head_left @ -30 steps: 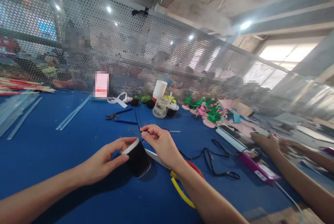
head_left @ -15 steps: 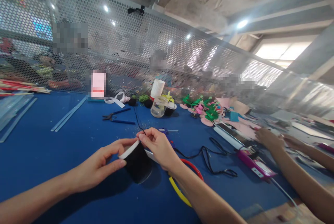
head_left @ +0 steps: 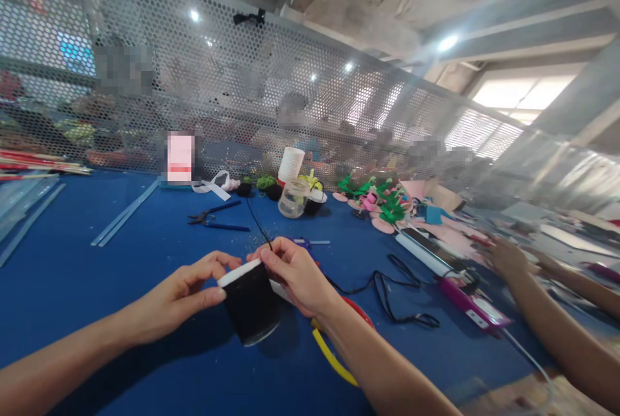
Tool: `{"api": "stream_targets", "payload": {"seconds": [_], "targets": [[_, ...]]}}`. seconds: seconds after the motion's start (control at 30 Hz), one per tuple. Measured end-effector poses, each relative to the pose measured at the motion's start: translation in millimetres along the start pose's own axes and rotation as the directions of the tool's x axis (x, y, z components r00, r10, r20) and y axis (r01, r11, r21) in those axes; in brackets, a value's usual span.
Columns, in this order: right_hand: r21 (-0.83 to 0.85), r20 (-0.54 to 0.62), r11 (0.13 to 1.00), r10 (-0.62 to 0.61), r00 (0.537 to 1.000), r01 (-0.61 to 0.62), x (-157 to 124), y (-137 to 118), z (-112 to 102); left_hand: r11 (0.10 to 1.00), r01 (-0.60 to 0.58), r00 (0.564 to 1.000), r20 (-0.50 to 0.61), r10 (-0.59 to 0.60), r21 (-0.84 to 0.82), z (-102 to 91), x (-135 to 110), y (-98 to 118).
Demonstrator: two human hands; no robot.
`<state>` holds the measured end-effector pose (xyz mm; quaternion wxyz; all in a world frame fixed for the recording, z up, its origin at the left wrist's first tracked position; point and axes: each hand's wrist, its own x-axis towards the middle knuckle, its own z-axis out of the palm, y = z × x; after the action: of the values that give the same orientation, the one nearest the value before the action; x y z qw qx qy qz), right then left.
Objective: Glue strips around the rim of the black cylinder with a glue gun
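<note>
A cup wrapped in black point(head_left: 252, 305), with a white rim, hangs tilted between my hands over the blue table. My left hand point(head_left: 194, 290) pinches its rim on the left, thumb outside and fingers at the opening. On the rim's right side, my right hand point(head_left: 290, 274) is closed on the cup and on a thin black cord point(head_left: 259, 225). That cord runs back to a small black ball of yarn point(head_left: 243, 189). Behind my right hand, partly hidden, lies a purple tool point(head_left: 303, 243) with a clear stick, apparently a glue gun.
Blue-handled pliers point(head_left: 223, 227) lie open beyond my hands. Behind them stand a clear jar point(head_left: 293, 198), white stacked cups point(head_left: 290, 164) and another black cup point(head_left: 314, 203). A magenta power strip point(head_left: 472, 306) and a co-worker's hands point(head_left: 506, 258) are right. Clear sticks point(head_left: 126, 212) lie left.
The cup has turned and tilted slightly, showing more of its black side. My left fingers have shifted a little left along the rim; my right hand keeps its pinch.
</note>
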<state>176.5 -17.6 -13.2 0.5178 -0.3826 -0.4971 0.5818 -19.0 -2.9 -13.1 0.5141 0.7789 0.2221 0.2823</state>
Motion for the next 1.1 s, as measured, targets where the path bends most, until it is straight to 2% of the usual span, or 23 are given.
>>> {"api": "stream_targets", "payload": {"seconds": [0.07,0.17,0.27,0.43,0.53,0.63,0.87,1.1], "targets": [[-0.148,-0.025,0.987,-0.066,0.998,0.062,0.7,0.2,-2.0,0.998,0.024,1.0,-0.013,-0.024,0.056,-3.3,1.5,-4.4],[-0.36,-0.019,0.92,-0.175,0.984,0.157,1.8,1.6,-4.0,0.987,0.083,0.996,-0.036,-0.078,0.138,-7.9,2.7,-10.4],[-0.459,0.0,0.867,-0.217,0.976,0.193,1.6,3.8,-3.2,0.975,0.103,0.995,-0.039,-0.097,0.198,-11.1,2.1,-12.8],[-0.518,0.026,0.816,-0.284,0.959,0.256,-3.2,6.4,5.4,0.962,0.086,0.996,-0.032,-0.081,0.261,-4.5,2.1,-5.2],[-0.588,0.038,0.757,-0.327,0.944,0.285,-7.5,5.7,12.3,0.954,0.109,0.989,-0.13,-0.075,0.278,6.9,5.1,1.4],[-0.643,0.05,0.708,-0.341,0.939,0.292,-10.9,3.2,16.5,0.959,0.112,0.983,-0.171,-0.068,0.259,15.4,8.1,3.6],[-0.562,0.057,0.773,-0.319,0.946,0.294,-12.5,2.5,14.0,0.975,0.094,0.987,-0.148,-0.065,0.2,11.2,5.9,-2.3],[-0.636,0.054,0.699,-0.381,0.923,0.326,-14.6,3.1,13.4,0.986,0.044,0.992,-0.123,-0.024,0.163,11.1,5.6,-5.1]]}}
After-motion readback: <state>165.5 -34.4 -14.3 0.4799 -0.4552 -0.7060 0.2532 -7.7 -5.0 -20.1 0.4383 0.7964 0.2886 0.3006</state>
